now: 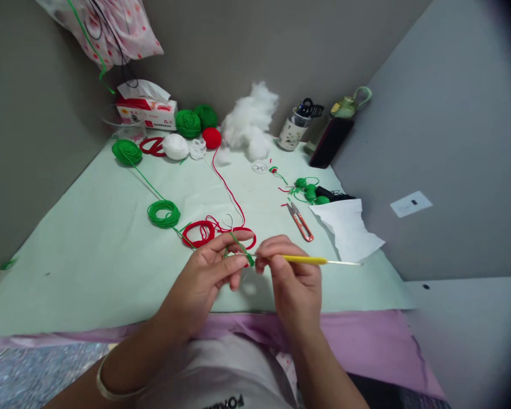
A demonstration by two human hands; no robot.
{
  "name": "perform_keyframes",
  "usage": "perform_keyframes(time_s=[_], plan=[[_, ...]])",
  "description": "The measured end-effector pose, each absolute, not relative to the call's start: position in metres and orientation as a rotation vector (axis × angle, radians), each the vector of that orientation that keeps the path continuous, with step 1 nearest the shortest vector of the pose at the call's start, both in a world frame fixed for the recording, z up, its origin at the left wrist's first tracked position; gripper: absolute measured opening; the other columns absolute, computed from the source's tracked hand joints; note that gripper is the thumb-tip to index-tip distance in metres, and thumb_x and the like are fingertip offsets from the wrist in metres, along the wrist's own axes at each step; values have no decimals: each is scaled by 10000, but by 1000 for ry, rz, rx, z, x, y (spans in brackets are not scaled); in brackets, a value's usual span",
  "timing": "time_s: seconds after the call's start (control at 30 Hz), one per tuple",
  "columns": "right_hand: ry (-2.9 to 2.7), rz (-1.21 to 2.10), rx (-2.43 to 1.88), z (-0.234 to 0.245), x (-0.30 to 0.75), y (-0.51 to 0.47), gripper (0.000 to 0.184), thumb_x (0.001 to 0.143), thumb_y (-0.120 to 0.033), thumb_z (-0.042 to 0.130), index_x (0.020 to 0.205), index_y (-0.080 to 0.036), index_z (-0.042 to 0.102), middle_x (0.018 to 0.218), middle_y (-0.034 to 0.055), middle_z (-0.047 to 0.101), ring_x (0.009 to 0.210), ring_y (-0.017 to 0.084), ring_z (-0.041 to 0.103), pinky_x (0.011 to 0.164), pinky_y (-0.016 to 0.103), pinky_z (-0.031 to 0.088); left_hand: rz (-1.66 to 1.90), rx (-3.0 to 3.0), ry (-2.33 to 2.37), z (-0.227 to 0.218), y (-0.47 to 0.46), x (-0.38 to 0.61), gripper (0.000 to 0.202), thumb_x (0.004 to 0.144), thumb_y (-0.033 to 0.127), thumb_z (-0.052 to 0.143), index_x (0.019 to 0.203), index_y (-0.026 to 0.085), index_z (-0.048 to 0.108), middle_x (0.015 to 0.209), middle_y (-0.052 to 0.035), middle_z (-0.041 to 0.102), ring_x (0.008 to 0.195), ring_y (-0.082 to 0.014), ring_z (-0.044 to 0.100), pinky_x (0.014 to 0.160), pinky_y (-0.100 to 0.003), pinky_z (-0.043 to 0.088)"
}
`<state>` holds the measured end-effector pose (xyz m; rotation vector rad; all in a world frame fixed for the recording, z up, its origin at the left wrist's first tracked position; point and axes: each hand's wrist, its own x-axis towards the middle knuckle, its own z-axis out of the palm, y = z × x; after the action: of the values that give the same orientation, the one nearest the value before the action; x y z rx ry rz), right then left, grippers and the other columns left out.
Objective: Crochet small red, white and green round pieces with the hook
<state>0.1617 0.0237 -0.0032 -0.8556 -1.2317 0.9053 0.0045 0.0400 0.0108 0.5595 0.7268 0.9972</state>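
Observation:
My right hand [290, 272] grips a crochet hook [304, 259] by its yellow handle, one metal end pointing right. The hook's other end reaches a small green crochet piece [250, 260] with a bit of red by it. Between thumb and fingers, my left hand [213, 264] pinches that piece, and green yarn runs up over its raised index finger. Just beyond the fingers lie a coil of red yarn [188, 241] and a loose white yarn end. A coil of green yarn [163, 213] rests farther left, its strand leading toward my left hand.
Green yarn balls [126, 151], a white ball [176, 146], a red ball [212, 137], a tissue box [147, 113] and white stuffing [251, 122] line the back. Thread snips [300, 221], white paper [349, 227], small green balls [310, 193], a pen cup [293, 132] and a bottle [344, 107] are on the right.

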Motion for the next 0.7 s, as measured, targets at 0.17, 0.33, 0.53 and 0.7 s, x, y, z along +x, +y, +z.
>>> perform_keyframes(time_s=[0.17,0.33,0.53,0.7], plan=[[-1210,909,-894,-9,159,26,127,989,-288,694,995,-266,819,936,51,758,831,186,677,678,312,562,991,686,758,10,37,7,268,833,269,848,1093,206,827,826,-13,690,653,-102,558,597,-217,485],[-1103,1094,-839,-10,165,28,139,979,-336,709,976,-251,819,841,31,728,723,153,660,643,283,564,994,704,783,11,36,3,262,849,270,835,1104,208,825,812,-10,683,670,-116,581,618,-231,522],[-1036,1150,-869,-6,166,29,159,949,-368,743,929,-218,791,827,33,748,656,145,671,607,279,578,1013,713,817,12,36,1,277,825,270,853,1090,193,825,855,-19,688,656,-115,603,624,-247,535],[-1052,1185,-787,-1,167,29,196,1011,-365,657,915,-212,734,840,38,779,625,138,670,589,273,577,1020,727,846,13,36,-1,245,832,299,858,1059,211,833,899,-23,698,706,-125,633,690,-256,554]])
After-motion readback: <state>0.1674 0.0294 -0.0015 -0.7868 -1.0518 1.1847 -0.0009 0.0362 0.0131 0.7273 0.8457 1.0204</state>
